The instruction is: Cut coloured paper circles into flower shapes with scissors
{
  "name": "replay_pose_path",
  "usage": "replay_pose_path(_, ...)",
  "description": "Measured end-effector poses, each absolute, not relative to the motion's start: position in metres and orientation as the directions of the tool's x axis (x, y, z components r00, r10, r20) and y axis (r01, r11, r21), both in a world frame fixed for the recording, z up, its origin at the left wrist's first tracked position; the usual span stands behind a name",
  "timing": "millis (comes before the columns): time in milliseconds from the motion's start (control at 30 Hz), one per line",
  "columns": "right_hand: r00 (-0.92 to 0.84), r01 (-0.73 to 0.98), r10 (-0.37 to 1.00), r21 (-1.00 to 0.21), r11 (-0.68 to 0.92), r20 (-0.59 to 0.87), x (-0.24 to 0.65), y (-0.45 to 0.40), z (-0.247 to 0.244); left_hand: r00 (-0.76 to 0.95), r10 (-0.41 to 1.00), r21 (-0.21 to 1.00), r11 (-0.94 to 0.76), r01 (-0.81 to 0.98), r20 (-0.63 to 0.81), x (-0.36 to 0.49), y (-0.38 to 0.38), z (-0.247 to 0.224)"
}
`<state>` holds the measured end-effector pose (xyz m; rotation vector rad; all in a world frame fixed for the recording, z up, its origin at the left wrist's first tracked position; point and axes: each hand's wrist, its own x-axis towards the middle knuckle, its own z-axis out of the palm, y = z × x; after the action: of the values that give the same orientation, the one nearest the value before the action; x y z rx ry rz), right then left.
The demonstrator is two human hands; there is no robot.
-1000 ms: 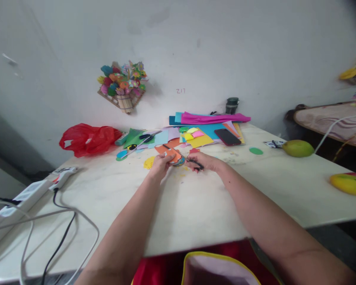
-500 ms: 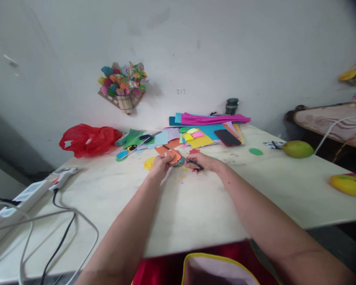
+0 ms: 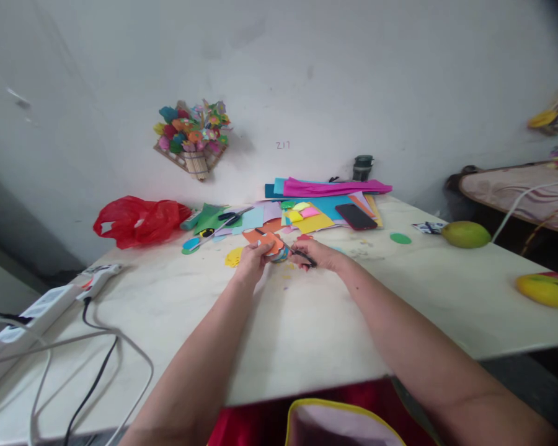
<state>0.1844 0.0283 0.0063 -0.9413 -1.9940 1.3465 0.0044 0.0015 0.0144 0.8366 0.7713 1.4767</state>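
Observation:
My left hand (image 3: 253, 259) pinches a piece of orange paper (image 3: 274, 243) with a wavy edge, near the middle of the table. In my right hand (image 3: 317, 254) is a pair of scissors (image 3: 309, 260) with dark handles, its blades pointing left at the orange paper. Whether the blades are apart is too small to tell. Just beneath lie blue cut pieces (image 3: 281, 255), partly hidden by the orange paper. A yellow paper cutout (image 3: 233, 256) lies beside my left hand, and a red paper piece (image 3: 304, 237) is behind my right hand.
Behind my hands lie coloured paper sheets (image 3: 323, 220), a phone (image 3: 356, 217) and a second pair of scissors (image 3: 232, 217). A red plastic bag (image 3: 139, 222) sits at the back left. Power strips (image 3: 37, 313) with cables are at left; a mango (image 3: 466, 234) is at right.
My hands stay in almost the same place. The scissors and right hand have shifted very slightly; both hands keep their hold.

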Motion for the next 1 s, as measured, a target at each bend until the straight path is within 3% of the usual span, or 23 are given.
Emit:
replay_pose_path(300, -0.539, 0.185, 0.842, -0.972, 0.143, 0.021, 0.178, 0.013, 0.018, -0.125, 0.992, 0.838, -0.096, -0.538, 0.034, 0.010, -0.001, 0.018)
replay_pose_path(1000, -0.493, 0.028, 0.861, -0.987, 0.160, 0.126, 0.161, 0.005, 0.012, -0.330, 0.944, 0.800, -0.176, -0.573, -0.029, 0.028, -0.008, 0.022)
